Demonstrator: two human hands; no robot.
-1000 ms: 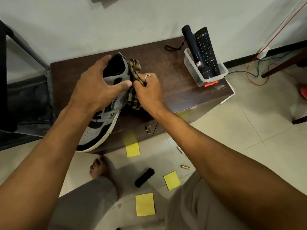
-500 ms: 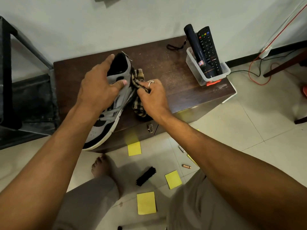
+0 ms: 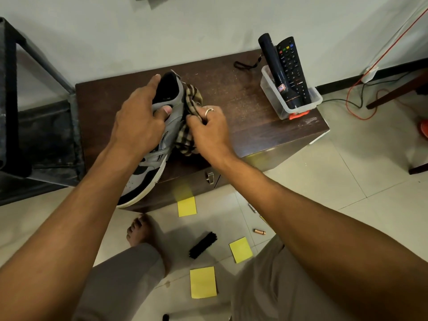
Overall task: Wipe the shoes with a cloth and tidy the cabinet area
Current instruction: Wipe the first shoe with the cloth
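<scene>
Head view — shoe point(image 3: 171, 126) between hands

Clear plastic bin point(image 3: 273, 98) holds remote point(image 3: 292, 66) and flashlight point(image 3: 275, 70); floor has yellow sticky notes point(image 3: 203, 282), black brush point(image 3: 203, 244), battery point(image 3: 259, 231).

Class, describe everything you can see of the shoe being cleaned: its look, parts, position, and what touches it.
The shoe is a low sneaker in grey, white and black with an off-white sole and a dark lining. It is tilted, heel up and away, toe pointing down past the front edge of the dark wooden cabinet. The left hand grips its collar, thumb pressed on the grey side. The right hand presses a checked cloth against that side. Whether the sole rests on the cabinet cannot be told.
</scene>
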